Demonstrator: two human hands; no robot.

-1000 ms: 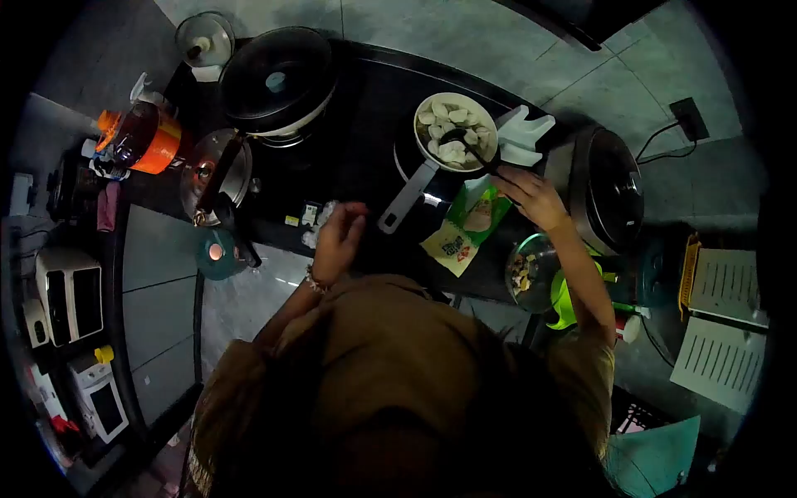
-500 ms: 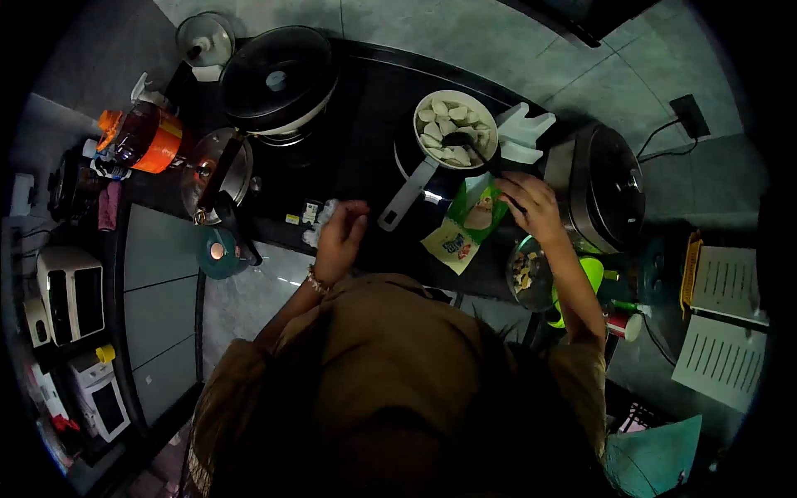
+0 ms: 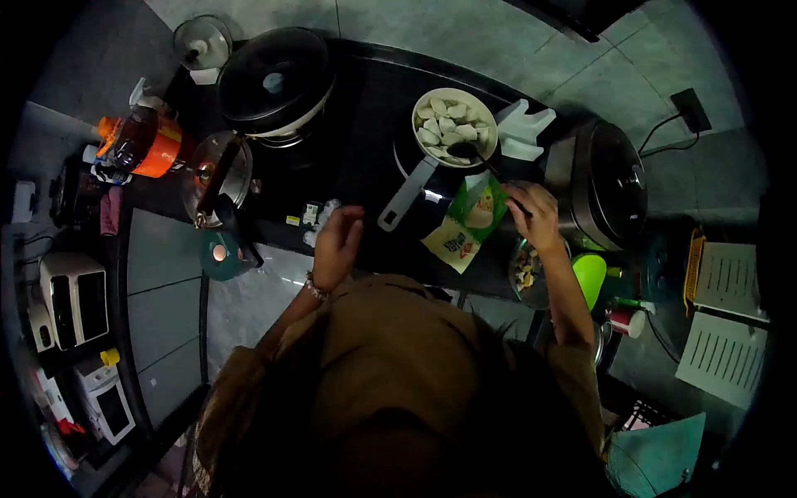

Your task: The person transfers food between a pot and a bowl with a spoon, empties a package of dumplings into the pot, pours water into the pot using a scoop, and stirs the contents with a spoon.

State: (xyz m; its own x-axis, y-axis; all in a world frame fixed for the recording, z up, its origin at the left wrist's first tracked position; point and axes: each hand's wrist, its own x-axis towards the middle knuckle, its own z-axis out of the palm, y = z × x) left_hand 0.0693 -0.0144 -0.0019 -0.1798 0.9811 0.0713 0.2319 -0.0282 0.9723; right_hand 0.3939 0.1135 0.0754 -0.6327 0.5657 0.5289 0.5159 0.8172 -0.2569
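A pale saucepan (image 3: 421, 172) with a long grey handle sits on the dark counter, filled with pale, dumpling-like pieces (image 3: 449, 126). My right hand (image 3: 534, 212) is closed around the handle of a black spoon (image 3: 463, 150), whose bowl rests among the pieces at the pan's near right side. An opened green and cream food packet (image 3: 475, 217) lies just left of that hand. My left hand (image 3: 336, 245) hovers at the counter's front edge with its fingers loosely extended and nothing visible in it. Beside its fingertips is a crumpled whitish wrapper (image 3: 329, 213).
A large lidded pan (image 3: 278, 83) stands at the back left, with a glass lid (image 3: 217, 178) in front of it. A rice cooker (image 3: 610, 187) stands to the right. Below it are a glass bowl of food scraps (image 3: 528, 270) and a bright green object (image 3: 589, 280). An orange-labelled bottle (image 3: 154, 141) is far left.
The spoon's bowl has shifted a little toward me and to the right in the saucepan. My right hand has moved slightly down, while my left hand has barely moved.
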